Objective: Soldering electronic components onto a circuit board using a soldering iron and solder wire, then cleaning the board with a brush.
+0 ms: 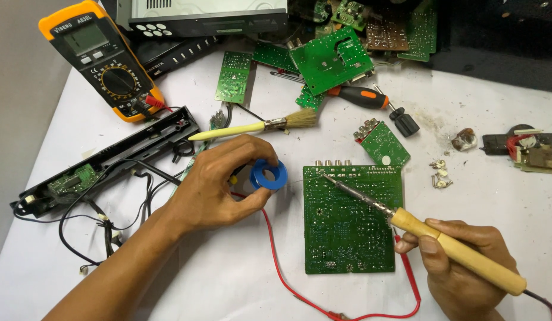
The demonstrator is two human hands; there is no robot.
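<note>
red wire (347, 309): leaves bottom edge left of right hand (466, 267) | soldering iron (454, 252) cord: cut at right edge | blue spool (269, 176): left part hidden under left hand (219, 184) fingers | board (352, 219) parts: too small to tell

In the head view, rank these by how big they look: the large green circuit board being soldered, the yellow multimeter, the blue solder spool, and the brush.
Largest to smallest, as they look:
1. Large green circuit board
2. Yellow multimeter
3. Brush, long but thin
4. Blue solder spool, partly hidden by the left hand

All lie on the same table, so nearness matters little.

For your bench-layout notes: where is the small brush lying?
In the head view, the brush lies above the left hand, between the multimeter and the orange-handled screwdriver.
</note>
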